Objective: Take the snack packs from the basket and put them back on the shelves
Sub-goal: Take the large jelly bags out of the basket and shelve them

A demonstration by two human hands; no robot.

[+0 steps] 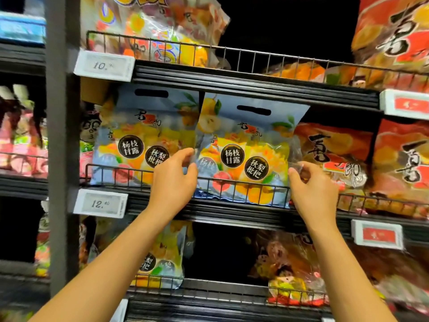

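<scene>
A light-blue snack pack (243, 145) with fruit pictures and black round labels stands upright on the middle shelf (232, 212), behind the wire rail (241, 184). My left hand (173, 180) pinches its left edge. My right hand (311, 189) pinches its right edge. A matching blue pack (144, 135) stands just to its left, partly overlapped. The basket is not in view.
Red-orange snack bags (334, 156) fill the shelf to the right. More bags lie on the upper shelf (255, 80) and on the lower shelf (294, 273). Price tags (101, 203) hang at the shelf fronts. A grey upright post (62, 135) stands at the left.
</scene>
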